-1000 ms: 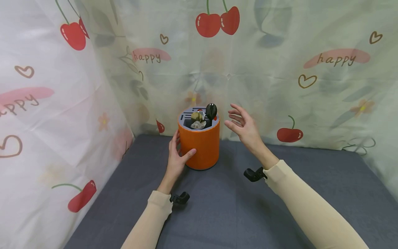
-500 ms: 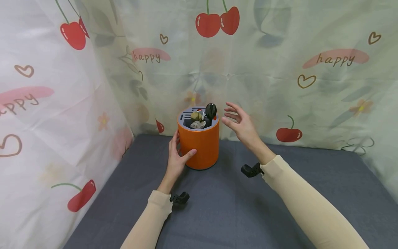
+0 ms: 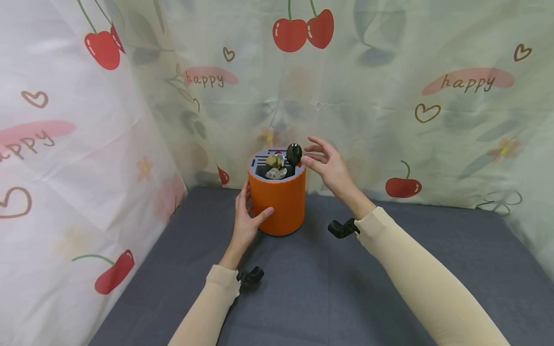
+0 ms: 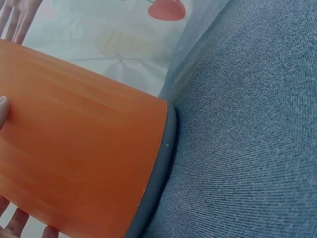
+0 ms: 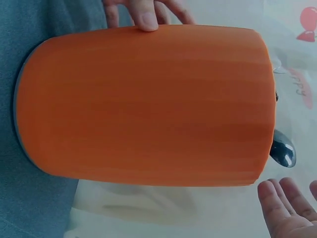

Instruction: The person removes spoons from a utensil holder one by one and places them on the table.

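An orange cylindrical utensil holder (image 3: 279,206) with a grey slotted top stands upright on the table. My left hand (image 3: 245,225) grips its left side, thumb across the front and fingers wrapped behind. A dark, shiny spoon (image 3: 294,154) sticks up, bowl uppermost, from the top's right part. Beside it, other utensil heads (image 3: 275,166), gold-coloured and clear, show in the opening; their handles are hidden inside. My right hand (image 3: 331,168) hovers at the holder's upper right with fingers spread and slightly bent, fingertips close to the spoon. In the right wrist view, a gap shows between fingers (image 5: 270,198) and spoon.
Dark grey cloth covers the table (image 3: 303,293). Behind it hangs a pale curtain (image 3: 368,110) printed with cherries and hearts, close to the holder's back. Another printed curtain (image 3: 65,192) borders the left side. Black camera mounts (image 3: 344,228) sit on both wrists.
My right hand has moved left, from beside the holder to right by the spoon, and slightly up. The left hand and the holder have stayed in place.
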